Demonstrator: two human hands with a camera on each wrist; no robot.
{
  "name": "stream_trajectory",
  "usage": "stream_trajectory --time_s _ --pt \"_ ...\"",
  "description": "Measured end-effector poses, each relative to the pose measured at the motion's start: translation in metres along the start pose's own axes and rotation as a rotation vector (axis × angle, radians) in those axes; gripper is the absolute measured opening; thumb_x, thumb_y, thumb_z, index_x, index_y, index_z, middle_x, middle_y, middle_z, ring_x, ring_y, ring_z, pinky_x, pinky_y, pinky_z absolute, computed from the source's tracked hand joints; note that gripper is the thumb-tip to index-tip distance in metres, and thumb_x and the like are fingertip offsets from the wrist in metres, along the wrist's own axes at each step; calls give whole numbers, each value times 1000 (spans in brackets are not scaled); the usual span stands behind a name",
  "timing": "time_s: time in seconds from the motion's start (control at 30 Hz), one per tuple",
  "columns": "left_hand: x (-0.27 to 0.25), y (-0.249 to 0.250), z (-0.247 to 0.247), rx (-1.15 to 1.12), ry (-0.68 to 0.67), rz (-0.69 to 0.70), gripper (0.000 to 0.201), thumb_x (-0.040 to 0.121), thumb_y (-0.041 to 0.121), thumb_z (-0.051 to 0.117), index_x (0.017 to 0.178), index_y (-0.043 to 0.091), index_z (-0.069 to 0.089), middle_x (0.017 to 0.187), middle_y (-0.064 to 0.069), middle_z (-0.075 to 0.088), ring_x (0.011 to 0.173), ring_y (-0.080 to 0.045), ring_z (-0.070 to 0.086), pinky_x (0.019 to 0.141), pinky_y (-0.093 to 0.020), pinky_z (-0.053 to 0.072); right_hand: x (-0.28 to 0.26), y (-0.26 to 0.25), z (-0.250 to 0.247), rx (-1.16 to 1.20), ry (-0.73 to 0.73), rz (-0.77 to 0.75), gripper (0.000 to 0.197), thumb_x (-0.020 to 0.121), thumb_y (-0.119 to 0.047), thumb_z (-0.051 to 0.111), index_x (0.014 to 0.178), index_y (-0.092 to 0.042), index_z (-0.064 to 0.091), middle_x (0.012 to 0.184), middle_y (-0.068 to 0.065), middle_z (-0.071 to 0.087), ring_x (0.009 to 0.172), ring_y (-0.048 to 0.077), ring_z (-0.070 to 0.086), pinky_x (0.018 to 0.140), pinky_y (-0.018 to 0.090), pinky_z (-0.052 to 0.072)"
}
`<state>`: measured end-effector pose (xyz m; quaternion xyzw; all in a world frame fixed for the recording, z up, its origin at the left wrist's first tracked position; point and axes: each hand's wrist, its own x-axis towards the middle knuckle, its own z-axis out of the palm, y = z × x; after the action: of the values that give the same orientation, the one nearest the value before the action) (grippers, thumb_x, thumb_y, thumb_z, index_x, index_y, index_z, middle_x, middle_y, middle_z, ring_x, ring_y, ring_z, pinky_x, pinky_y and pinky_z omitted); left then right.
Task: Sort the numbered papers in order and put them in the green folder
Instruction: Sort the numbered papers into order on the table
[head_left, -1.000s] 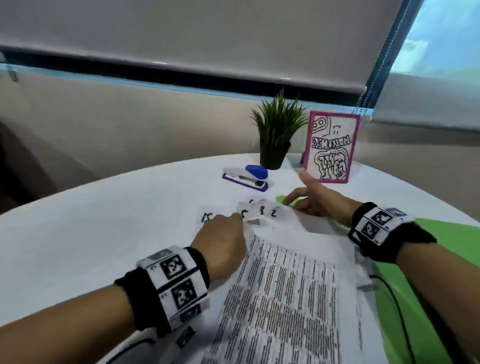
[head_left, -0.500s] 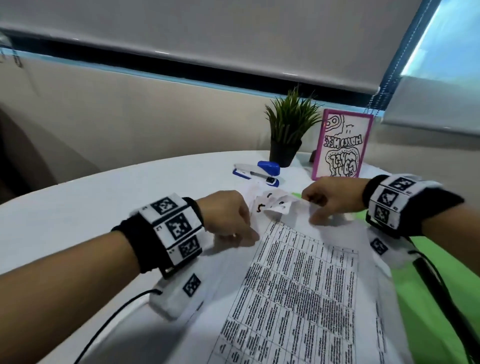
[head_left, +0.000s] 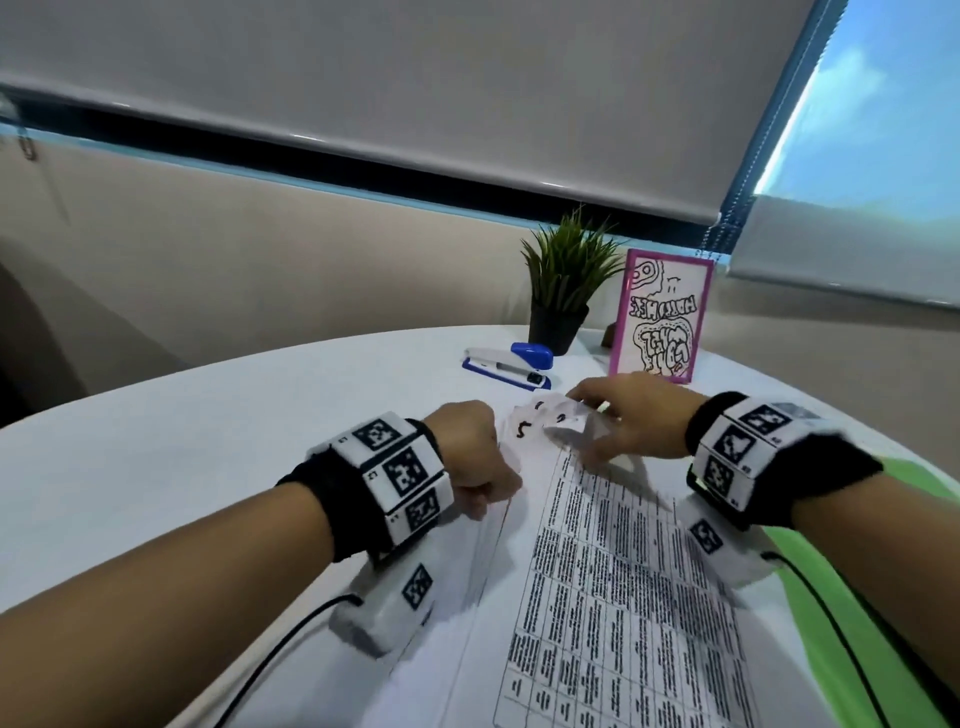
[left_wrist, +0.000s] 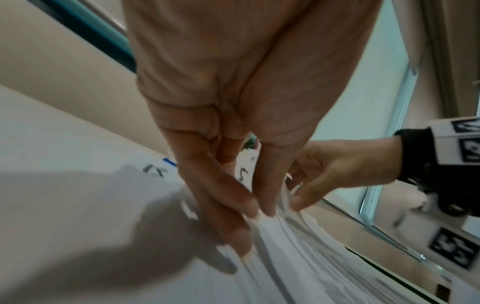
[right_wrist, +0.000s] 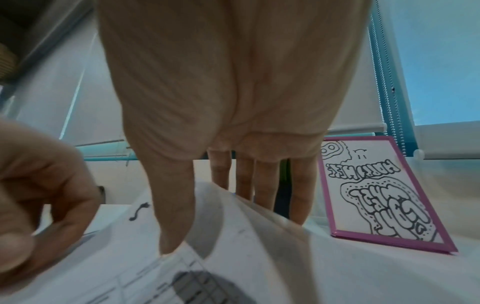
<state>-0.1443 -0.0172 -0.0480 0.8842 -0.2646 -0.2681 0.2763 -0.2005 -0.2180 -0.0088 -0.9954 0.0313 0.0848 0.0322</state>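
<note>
The left hand (head_left: 475, 457) is curled, its fingers and thumb pinching the left edge of the stack of numbered papers (head_left: 618, 587), as the left wrist view shows. The right hand (head_left: 628, 423) holds the far corners, thumb on top and fingers behind, so the sheets fan up and show handwritten digits. The stack lies on the white bench (head_left: 171, 467), partly over the green folder (head_left: 852, 613), which peeks out at the right. By my reading the sorting is in hand and no sheet is filed yet. Beyond stand a stapler (head_left: 506, 365), a potted plant (head_left: 566, 280) and a pink-framed drawing (head_left: 661, 317).
</note>
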Motion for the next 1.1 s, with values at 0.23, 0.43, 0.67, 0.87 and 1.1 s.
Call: stream_trajectory --time_s 0.23,0.43,0.67,0.87,1.1 --pt "10 9 -46 45 121 118 14 85 17 72 86 3 72 82 -8 75 69 -18 72 67 -26 58 -12 -3 16 -6 204 -57 40 79 -47 72 91 -11 61 93 5 63 85 24 57 70 33 43" --pt "23 30 -55 58 166 237 5 85 15 70 87 12 73 80 -1 73 70 -14 73 59 -19 53 -23 21 23 219 354 -176 22 72 -4 79 75 -21 66 87 0 65 80 17 61 69 34 46" --pt "39 38 -33 94 -133 270 5 87 15 68 88 13 73 76 -1 75 76 -22 74 72 -26 58 -26 43 26 505 219 -281 30 77 7 73 78 -23 70 112 -14 65 111 5 61 93 28 50" --pt "44 31 -44 39 -181 342 10 85 24 73 92 18 76 84 4 75 76 -15 69 75 -27 57 -22 48 21 654 98 -280 15 77 -10 79 82 -18 66 93 -2 72 93 12 67 86 26 48" --pt "61 14 -42 205 -33 222 20 80 27 75 99 21 71 85 0 75 67 -9 65 65 -22 49 -16 52 22 833 41 -314 31 73 0 76 99 -17 71 87 3 68 84 15 63 81 21 47"
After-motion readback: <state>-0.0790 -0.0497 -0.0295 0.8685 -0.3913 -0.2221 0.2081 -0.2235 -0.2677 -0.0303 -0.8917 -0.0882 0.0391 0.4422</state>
